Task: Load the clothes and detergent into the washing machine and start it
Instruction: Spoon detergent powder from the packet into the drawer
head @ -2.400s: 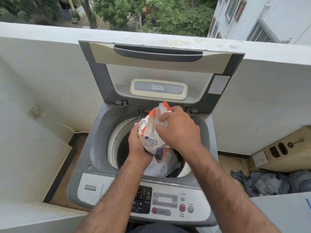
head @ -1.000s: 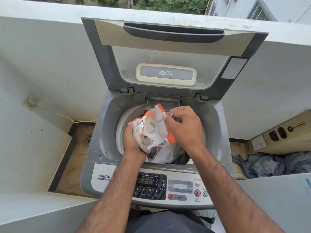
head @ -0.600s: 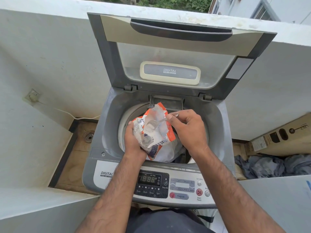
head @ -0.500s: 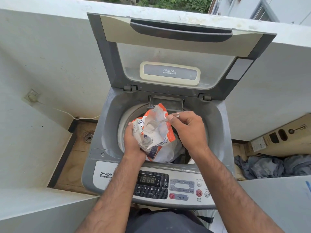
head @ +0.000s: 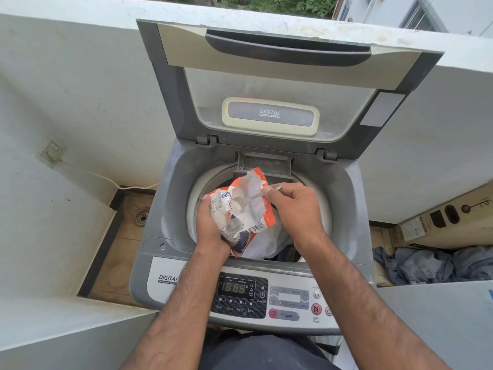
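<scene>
Left hand (head: 210, 228) grips the detergent pouch (head: 256, 220), right hand (head: 296, 209) pinches a spoon (head: 252, 198) inside it. Lift it level, then dump over the drum (head: 327, 209).

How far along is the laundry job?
Done: lid up, clothes in the drum, display lit. In hand: left hand grips the detergent packet, right hand pinches a scoop in it. Left: add detergent, shut lid, press Start/Pause button.

Head view looks steeply down over washing machine (head: 170, 209).
</scene>
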Demonstrator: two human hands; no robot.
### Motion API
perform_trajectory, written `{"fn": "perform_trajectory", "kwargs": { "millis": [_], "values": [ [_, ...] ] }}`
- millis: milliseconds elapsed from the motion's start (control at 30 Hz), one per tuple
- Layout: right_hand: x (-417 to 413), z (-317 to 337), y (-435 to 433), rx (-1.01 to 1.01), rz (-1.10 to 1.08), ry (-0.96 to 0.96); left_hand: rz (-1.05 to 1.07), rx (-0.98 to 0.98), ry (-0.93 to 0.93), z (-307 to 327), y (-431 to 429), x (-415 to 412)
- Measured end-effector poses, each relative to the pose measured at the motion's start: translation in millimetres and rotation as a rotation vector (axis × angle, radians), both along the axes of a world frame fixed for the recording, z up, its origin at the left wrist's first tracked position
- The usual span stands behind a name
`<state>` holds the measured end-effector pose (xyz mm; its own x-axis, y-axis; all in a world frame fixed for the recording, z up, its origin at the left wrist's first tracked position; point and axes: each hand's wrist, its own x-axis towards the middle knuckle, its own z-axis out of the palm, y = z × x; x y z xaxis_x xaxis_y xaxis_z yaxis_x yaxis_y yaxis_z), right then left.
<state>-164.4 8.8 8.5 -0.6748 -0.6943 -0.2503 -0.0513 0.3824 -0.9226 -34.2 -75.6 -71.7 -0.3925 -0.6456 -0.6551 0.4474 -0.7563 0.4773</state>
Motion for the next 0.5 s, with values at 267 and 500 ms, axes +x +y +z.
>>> {"fn": "perform_trajectory", "kwargs": {
  "millis": [267,500],
  "values": [
    [-15,9,2,0.032,-0.208,-0.372,0.013,-0.014,-0.047,0,-4,6],
    [-35,13,-1,0.045,-0.252,-0.419,0.057,0.004,-0.074,-2,-9,9]
  ]
}}
